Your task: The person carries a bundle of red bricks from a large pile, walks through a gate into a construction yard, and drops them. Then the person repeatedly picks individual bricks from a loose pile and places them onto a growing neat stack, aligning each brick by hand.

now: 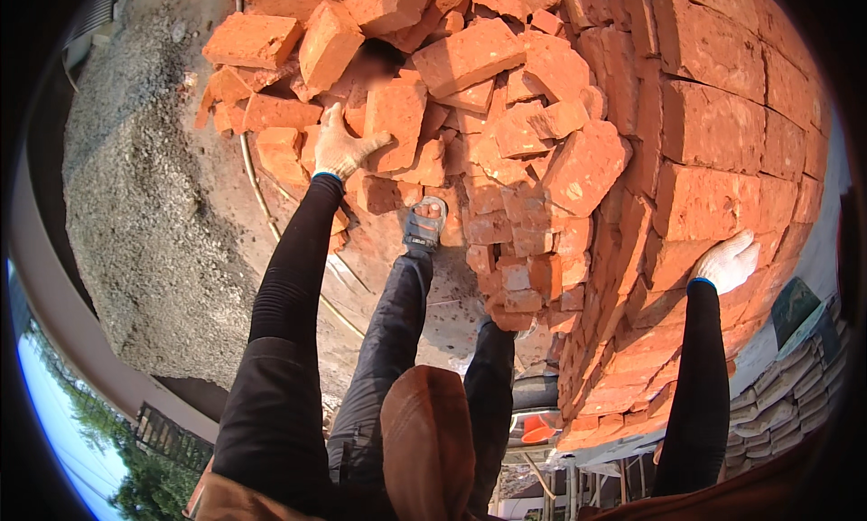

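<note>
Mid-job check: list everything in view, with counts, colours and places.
Loose bricks: many, orange-red, heaped top centre
Brick stack: one, orange-red, right side
Gravel pile: one, grey, left
Thin pole: at least one, pale, on the ground beside the gravel
Panel: one, dark green, far right
Stacked pieces: many, grey, lower right
Trees: uncounted, green, lower left
Sandalled foot: one visible, grey sandal, below the heap
Left hand: one, white glove, at the heap
Right hand: one, white glove, against the stack
</note>
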Available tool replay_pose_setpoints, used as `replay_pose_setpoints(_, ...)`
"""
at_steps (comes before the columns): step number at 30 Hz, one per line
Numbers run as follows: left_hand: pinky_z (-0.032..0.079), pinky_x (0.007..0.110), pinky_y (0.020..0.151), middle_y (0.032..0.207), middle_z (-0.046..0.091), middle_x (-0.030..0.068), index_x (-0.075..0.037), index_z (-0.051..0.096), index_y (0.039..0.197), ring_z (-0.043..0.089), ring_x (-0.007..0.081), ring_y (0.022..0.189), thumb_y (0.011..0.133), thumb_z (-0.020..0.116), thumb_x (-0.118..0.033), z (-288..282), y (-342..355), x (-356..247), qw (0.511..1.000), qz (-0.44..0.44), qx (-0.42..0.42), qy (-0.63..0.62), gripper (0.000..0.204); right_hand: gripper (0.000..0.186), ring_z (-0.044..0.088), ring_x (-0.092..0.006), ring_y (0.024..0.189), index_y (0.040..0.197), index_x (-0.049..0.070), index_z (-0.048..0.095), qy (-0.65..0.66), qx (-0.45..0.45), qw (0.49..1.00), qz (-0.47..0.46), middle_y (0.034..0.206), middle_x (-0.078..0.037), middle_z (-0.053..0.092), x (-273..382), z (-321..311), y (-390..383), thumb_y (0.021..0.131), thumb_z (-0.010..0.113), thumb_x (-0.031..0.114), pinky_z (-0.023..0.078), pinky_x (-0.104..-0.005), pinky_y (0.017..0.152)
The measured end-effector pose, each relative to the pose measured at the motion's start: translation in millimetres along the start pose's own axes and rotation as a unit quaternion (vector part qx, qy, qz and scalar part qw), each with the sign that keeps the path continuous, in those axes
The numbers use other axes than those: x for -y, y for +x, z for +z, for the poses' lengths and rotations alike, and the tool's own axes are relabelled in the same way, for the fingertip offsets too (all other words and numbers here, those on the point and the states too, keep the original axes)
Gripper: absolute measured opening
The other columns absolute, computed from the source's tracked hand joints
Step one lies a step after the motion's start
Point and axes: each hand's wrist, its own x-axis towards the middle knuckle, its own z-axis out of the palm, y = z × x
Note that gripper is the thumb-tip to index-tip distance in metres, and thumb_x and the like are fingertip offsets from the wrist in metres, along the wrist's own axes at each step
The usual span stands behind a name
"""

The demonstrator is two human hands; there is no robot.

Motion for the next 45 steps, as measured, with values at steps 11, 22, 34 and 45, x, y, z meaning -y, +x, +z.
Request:
replay_pose_setpoints(11, 0.055, 0.053, 0.122, 0.159, 0.063, 0.0321, 0.005, 0.045, 0.169, 0.065, 0.0438, 0.147, 0.065, 0.105, -0.072, 20, -26, -48, 0.996, -0.054, -0.073, 0.019, 0.142, 0.078, 0.063, -0.0498, 0.149, 0.156, -0.010, 0.066, -0.013, -0.009, 1.000, 0.005, 0.159, -0.035, 0.066, 1, -1, 1, 0.121, 0.053, 0.057, 0.048, -0.0530, 0.129)
replay_pose_setpoints(22, 0.053, 0.050, 0.124, 0.160, 0.060, 0.0303, 0.005, 0.044, 0.166, 0.062, 0.0464, 0.146, 0.071, 0.107, -0.053, 43, -46, -64, 0.991, -0.054, -0.093, -0.075, 0.129, 0.074, 0.064, -0.0503, 0.146, 0.156, -0.011, 0.066, -0.010, -0.016, 1.000, 0.005, 0.156, -0.035, 0.068, 6, -1, -4, 0.120, 0.056, 0.054, 0.048, -0.0548, 0.128)
replay_pose_setpoints(34, 0.069, 0.045, 0.097, 0.136, 0.075, 0.0203, 0.004, 0.054, 0.154, 0.079, 0.0294, 0.114, 0.088, 0.101, -0.018, 47, -90, -42, 0.891, -0.044, 0.032, -0.450, 0.084, 0.083, 0.057, -0.0511, 0.154, 0.162, -0.009, 0.060, -0.008, -0.032, 0.999, -0.008, 0.164, -0.036, 0.061, 19, 6, -14, 0.118, 0.055, 0.061, 0.043, -0.0582, 0.132)
replay_pose_setpoints(45, 0.060, 0.053, 0.120, 0.151, 0.069, 0.0160, -0.002, 0.048, 0.168, 0.070, 0.0352, 0.141, 0.099, 0.082, -0.029, 64, -368, -110, 0.725, -0.014, 0.321, -0.609, 0.082, 0.069, 0.057, -0.0420, 0.154, 0.153, 0.000, 0.069, 0.158, -0.102, 0.981, 0.044, 0.161, -0.023, 0.066, 8, -48, -32, 0.103, 0.082, 0.046, 0.035, -0.0626, 0.136)
